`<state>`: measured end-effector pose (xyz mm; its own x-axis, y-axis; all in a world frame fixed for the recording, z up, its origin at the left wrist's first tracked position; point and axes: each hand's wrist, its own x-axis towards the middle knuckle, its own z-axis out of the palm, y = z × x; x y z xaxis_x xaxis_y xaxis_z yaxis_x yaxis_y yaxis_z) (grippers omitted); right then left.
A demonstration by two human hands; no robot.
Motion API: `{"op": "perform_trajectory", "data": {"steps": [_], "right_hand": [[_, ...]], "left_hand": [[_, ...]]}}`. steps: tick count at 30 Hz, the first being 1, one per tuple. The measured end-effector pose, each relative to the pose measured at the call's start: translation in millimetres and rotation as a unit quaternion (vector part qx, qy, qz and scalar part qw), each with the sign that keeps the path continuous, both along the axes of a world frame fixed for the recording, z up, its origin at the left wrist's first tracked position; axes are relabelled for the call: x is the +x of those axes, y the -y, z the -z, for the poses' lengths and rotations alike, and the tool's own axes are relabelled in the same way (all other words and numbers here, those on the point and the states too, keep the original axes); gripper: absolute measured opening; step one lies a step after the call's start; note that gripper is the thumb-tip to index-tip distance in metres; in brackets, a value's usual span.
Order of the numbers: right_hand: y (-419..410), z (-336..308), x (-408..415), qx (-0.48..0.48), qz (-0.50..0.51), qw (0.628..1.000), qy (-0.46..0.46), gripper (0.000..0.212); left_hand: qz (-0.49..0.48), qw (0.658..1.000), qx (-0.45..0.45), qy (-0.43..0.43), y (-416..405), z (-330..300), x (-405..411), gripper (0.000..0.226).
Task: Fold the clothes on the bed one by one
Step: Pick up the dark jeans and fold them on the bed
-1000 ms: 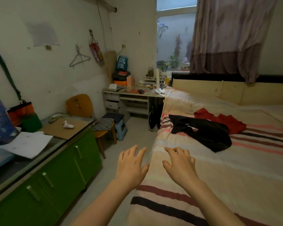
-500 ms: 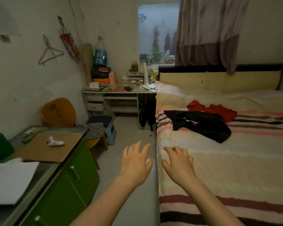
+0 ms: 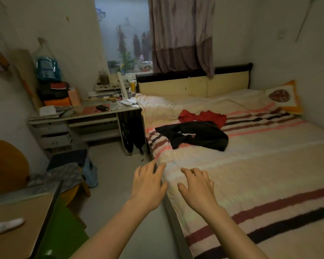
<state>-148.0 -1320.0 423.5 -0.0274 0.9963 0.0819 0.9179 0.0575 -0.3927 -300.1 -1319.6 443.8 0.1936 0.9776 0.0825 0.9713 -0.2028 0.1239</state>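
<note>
Clothes (image 3: 196, 134) lie crumpled on the bed (image 3: 269, 165), well beyond both empty hands.

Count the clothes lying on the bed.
2. A black garment lies mid-bed near the left edge; a red one sits just behind it, touching. More could be hidden beneath them.

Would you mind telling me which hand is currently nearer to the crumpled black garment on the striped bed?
Right, narrowly. The right hand hovers over the striped bedspread, short of the crumpled black garment. The left hand hangs at the bed's edge, further left. Neither touches it.
</note>
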Motion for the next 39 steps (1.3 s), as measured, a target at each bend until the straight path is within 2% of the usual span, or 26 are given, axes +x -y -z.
{"op": "perform_trajectory", "data": {"steps": [3,6,10,15,22,30,35,39], "right_hand": [[-57.0,9.9,-21.3,0.001,0.026,1.000,-0.011,0.049],[-121.7,17.3,-42.1,-0.005,0.035,0.999,-0.016,0.049],[-209.7,17.0,-53.8,-0.015,0.064,0.998,-0.011,0.049],[-301.4,19.0,-60.5,-0.036,0.098,0.995,0.009,0.051],[-421.9,39.4,-63.6,-0.042,0.185,0.982,0.022,0.045],[-556.2,54.8,-80.3,-0.100,0.328,0.939,0.020,0.050],[-610.4,68.7,-78.7,-0.138,0.386,0.912,0.018,0.050],[-667.5,91.7,-68.2,-0.166,0.420,0.892,0.012,0.051]], "left_hand": [[0.027,1.000,-0.009,-0.003,-50.1,8.1,-20.4,0.057],[0.042,0.998,0.038,0.009,-121.3,7.4,-40.5,0.062],[0.045,0.999,-0.018,0.005,-223.8,2.4,-56.5,0.059],[0.067,0.997,-0.035,0.026,-330.2,18.8,-67.4,0.059],[0.144,0.989,-0.044,-0.007,-500.2,48.9,-74.0,0.057],[0.271,0.960,-0.073,-0.007,-687.4,56.0,-90.1,0.057],[0.317,0.941,-0.117,0.028,-775.9,69.3,-70.9,0.058],[0.358,0.925,-0.127,-0.013,-842.6,99.1,-45.1,0.057]]}}
